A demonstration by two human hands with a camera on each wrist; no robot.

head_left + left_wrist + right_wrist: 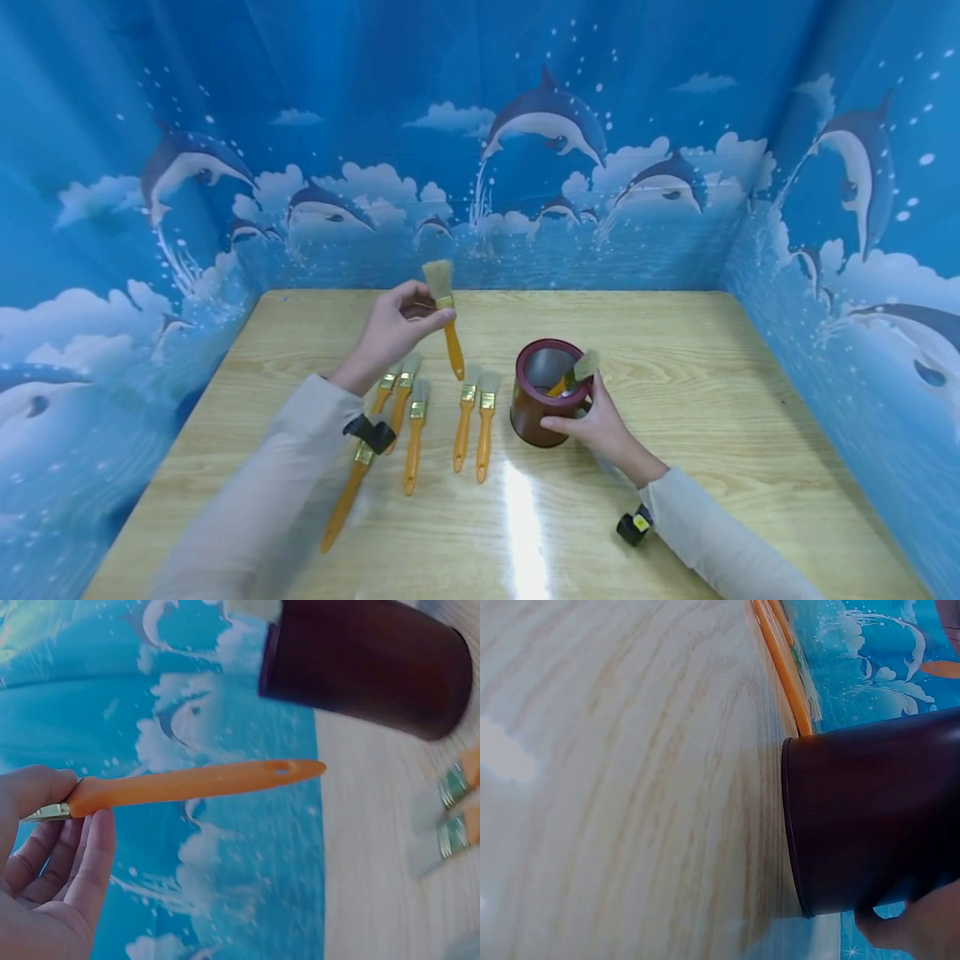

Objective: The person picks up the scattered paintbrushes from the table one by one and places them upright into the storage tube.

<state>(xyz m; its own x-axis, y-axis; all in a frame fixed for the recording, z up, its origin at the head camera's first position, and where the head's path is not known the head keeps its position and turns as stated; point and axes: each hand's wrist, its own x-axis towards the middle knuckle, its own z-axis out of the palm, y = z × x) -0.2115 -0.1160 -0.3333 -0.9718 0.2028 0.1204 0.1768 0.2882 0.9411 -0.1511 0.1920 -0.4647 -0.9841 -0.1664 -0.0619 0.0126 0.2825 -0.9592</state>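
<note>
On the left of the wooden table [660, 350], several orange-handled paintbrushes [415, 442] lay; above them the left hand [395, 323] pinched a raised paintbrush [452, 337] near its ferrule, bristles up. Two more brushes [485, 429] lay side by side, then a maroon mug [536, 421] holding a leaning brush [574, 377]. The right hand [600, 427] gripped the mug's right side, its fingers partly hidden.

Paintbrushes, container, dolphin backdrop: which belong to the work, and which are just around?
In the job:
the brush pinched by the left hand
the dark red container the right hand holds
the brush in the container
probably the loose brushes

Just around:
dolphin backdrop
table
</note>
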